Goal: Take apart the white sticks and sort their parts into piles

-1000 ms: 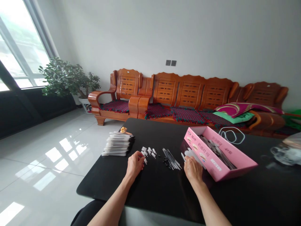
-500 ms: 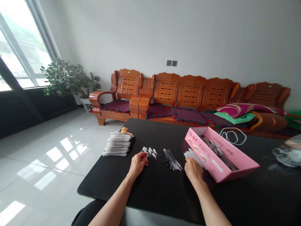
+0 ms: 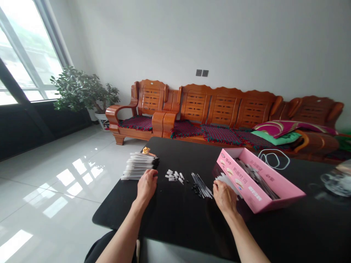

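Observation:
My left hand (image 3: 146, 185) rests on the black table (image 3: 178, 223) with its fingertips at the near end of a stack of white pens (image 3: 138, 166); its fingers are curled and what they hold, if anything, is hidden. My right hand (image 3: 225, 197) lies curled over a fan of clear pen barrels (image 3: 229, 179) beside the pink box (image 3: 274, 190). Between the hands lie several small white caps (image 3: 174, 175) and a bundle of thin black refills (image 3: 201, 184).
The pink box holds several dark pen parts. Behind it lies a loop of white cord (image 3: 274, 159), and a glass item (image 3: 338, 180) stands far right. A wooden sofa (image 3: 219, 113), a potted plant (image 3: 82, 93) and glossy floor tiles (image 3: 55, 182) surround the table.
My left hand has moved left from the white caps to the stack of white pens. My right hand has stayed by the clear barrels.

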A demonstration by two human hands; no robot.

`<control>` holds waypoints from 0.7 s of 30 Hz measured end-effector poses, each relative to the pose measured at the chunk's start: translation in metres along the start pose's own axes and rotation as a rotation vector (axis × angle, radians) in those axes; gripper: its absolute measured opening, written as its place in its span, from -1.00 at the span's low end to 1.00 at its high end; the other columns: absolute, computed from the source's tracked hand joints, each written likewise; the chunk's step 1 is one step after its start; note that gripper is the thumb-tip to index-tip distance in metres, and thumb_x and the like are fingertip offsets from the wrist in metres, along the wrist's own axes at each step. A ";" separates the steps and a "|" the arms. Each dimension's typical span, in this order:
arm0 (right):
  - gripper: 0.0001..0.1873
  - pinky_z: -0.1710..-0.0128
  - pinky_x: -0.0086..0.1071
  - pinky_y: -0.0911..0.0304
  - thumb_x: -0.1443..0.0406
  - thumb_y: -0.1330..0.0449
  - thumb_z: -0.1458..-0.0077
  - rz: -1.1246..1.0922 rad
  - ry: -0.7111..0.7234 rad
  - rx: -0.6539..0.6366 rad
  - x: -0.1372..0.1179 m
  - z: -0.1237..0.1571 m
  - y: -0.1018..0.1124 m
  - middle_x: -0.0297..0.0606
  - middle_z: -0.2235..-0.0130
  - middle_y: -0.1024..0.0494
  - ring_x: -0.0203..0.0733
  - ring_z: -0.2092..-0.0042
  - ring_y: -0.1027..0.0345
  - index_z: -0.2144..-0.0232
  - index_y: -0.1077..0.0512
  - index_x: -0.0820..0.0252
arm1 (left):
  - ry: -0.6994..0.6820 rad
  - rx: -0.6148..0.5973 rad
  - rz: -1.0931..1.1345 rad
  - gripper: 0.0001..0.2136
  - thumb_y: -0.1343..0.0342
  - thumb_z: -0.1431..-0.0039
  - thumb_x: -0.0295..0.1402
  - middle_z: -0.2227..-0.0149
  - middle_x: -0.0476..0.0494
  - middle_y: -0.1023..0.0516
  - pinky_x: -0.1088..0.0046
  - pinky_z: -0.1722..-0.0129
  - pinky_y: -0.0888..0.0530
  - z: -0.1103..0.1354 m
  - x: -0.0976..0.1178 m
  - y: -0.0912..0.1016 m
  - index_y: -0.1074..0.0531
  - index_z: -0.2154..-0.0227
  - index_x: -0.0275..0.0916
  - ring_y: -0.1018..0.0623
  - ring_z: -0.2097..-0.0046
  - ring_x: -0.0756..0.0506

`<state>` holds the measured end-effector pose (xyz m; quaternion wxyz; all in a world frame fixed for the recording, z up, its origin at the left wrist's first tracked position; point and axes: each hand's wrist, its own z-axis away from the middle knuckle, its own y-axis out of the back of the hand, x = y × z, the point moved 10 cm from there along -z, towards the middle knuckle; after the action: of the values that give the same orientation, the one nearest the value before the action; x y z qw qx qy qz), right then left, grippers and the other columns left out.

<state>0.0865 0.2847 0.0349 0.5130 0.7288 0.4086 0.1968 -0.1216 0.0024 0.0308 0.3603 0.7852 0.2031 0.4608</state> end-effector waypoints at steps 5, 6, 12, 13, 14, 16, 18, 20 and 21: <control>-0.79 0.40 -0.39 -0.05 0.34 -0.01 -0.15 -0.014 -0.009 0.006 -0.003 0.000 0.004 -0.23 0.34 -0.56 -0.20 0.35 -0.42 0.30 -0.46 0.15 | 0.146 -0.005 -0.297 -0.79 -0.01 -0.12 -0.43 0.11 -0.18 -0.49 0.43 0.34 -0.35 -0.008 -0.042 0.027 -0.47 0.20 -0.17 -0.52 0.18 -0.18; -0.79 0.41 -0.39 -0.05 0.34 -0.02 -0.15 -0.019 -0.013 0.003 -0.003 0.000 0.004 -0.23 0.34 -0.56 -0.21 0.35 -0.42 0.31 -0.46 0.15 | 0.159 -0.022 -0.316 -0.79 -0.01 -0.12 -0.43 0.10 -0.18 -0.48 0.42 0.35 -0.36 -0.009 -0.047 0.027 -0.47 0.20 -0.17 -0.52 0.18 -0.19; -0.80 0.41 -0.39 -0.02 0.33 -0.03 -0.15 -0.015 -0.024 -0.017 -0.004 0.000 0.002 -0.22 0.35 -0.56 -0.22 0.35 -0.41 0.30 -0.47 0.16 | 0.174 -0.085 -0.357 -0.80 -0.06 -0.05 -0.41 0.11 -0.13 -0.47 0.40 0.33 -0.36 -0.009 -0.057 0.015 -0.45 0.24 -0.14 -0.52 0.16 -0.19; -0.80 0.41 -0.39 -0.01 0.33 -0.03 -0.16 -0.012 -0.023 -0.014 -0.004 0.000 0.002 -0.23 0.36 -0.56 -0.22 0.36 -0.41 0.30 -0.47 0.16 | 0.166 -0.091 -0.363 -0.81 -0.06 -0.04 -0.40 0.12 -0.12 -0.46 0.40 0.33 -0.35 -0.009 -0.057 0.013 -0.45 0.24 -0.13 -0.52 0.16 -0.19; -0.80 0.41 -0.39 -0.01 0.33 -0.03 -0.16 -0.010 -0.022 -0.010 -0.004 0.000 0.002 -0.23 0.36 -0.55 -0.22 0.36 -0.41 0.30 -0.47 0.16 | 0.156 -0.098 -0.369 -0.81 -0.06 -0.04 -0.40 0.12 -0.11 -0.46 0.41 0.34 -0.35 -0.008 -0.056 0.011 -0.45 0.25 -0.13 -0.52 0.17 -0.18; -0.80 0.41 -0.39 -0.01 0.33 -0.03 -0.16 -0.011 -0.016 -0.004 -0.005 0.000 0.003 -0.23 0.38 -0.55 -0.21 0.36 -0.41 0.31 -0.46 0.16 | 0.136 -0.112 -0.377 -0.83 -0.05 -0.05 -0.41 0.15 -0.11 -0.46 0.42 0.35 -0.33 -0.007 -0.055 0.008 -0.44 0.28 -0.14 -0.52 0.17 -0.18; -0.81 0.41 -0.39 0.00 0.33 -0.03 -0.15 -0.013 -0.010 0.002 -0.006 0.000 0.003 -0.23 0.38 -0.55 -0.20 0.36 -0.41 0.32 -0.46 0.16 | 0.118 -0.121 -0.381 -0.85 -0.04 -0.06 -0.42 0.17 -0.11 -0.46 0.43 0.37 -0.31 -0.006 -0.053 0.006 -0.43 0.30 -0.15 -0.52 0.18 -0.17; -0.80 0.42 -0.39 0.00 0.33 -0.02 -0.15 -0.021 -0.002 0.007 -0.007 0.001 0.003 -0.23 0.38 -0.55 -0.20 0.37 -0.41 0.32 -0.45 0.16 | 0.109 -0.126 -0.381 -0.86 -0.03 -0.05 -0.44 0.19 -0.11 -0.47 0.43 0.39 -0.30 -0.006 -0.051 0.006 -0.43 0.32 -0.16 -0.53 0.19 -0.17; -0.80 0.42 -0.39 0.00 0.33 -0.02 -0.16 -0.025 0.000 0.009 -0.008 0.001 0.004 -0.22 0.38 -0.55 -0.21 0.37 -0.40 0.32 -0.45 0.16 | 0.108 -0.127 -0.381 -0.86 -0.03 -0.05 -0.46 0.20 -0.10 -0.47 0.44 0.39 -0.29 -0.005 -0.050 0.006 -0.42 0.33 -0.16 -0.53 0.20 -0.17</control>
<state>0.0843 0.2774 0.0389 0.5119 0.7259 0.4188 0.1885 -0.1511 -0.0321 0.0083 0.4783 0.6826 0.3373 0.4377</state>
